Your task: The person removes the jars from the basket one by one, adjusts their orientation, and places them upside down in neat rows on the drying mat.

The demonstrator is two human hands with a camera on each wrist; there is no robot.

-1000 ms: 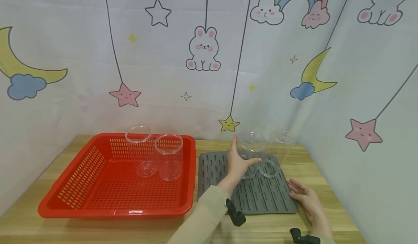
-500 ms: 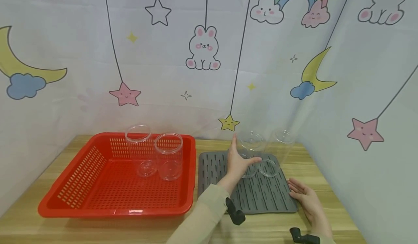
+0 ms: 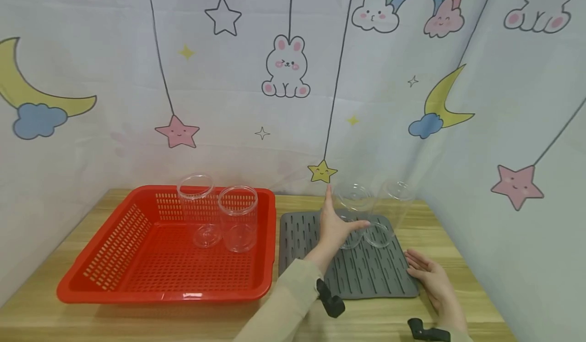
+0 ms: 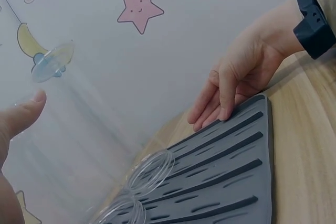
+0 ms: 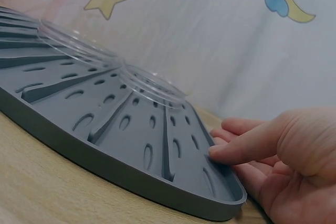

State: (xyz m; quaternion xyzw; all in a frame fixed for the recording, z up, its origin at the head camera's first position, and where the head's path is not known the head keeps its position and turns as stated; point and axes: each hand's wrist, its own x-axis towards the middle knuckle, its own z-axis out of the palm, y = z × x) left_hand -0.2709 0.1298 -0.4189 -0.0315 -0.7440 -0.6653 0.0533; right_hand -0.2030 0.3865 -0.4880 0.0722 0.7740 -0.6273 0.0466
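Note:
On the grey ridged drying mat (image 3: 361, 276), two clear plastic cups stand upside down side by side, rims on the mat. My left hand (image 3: 335, 228) spans the left cup (image 3: 354, 202), index finger along its far left side and thumb (image 4: 26, 116) across its front. The other cup (image 3: 393, 209) stands just right of it, with its wide rim (image 5: 152, 87) on the ridges. At the mat's right edge, my right hand (image 3: 430, 278) lies relaxed on its side. Its thumb touches the edge and the fingers extend along the outside.
A red perforated plastic basket (image 3: 165, 296) stands to the left on the wooden table (image 3: 229, 326). Inside it, two more clear cups stand upright near the right back, one cup (image 3: 238, 225) in front of the other cup (image 3: 197, 209). A printed white curtain (image 3: 229, 77) borders the table behind and at both sides.
Both hands, the cups and the mat keep their places. Only the head view shifts very slightly.

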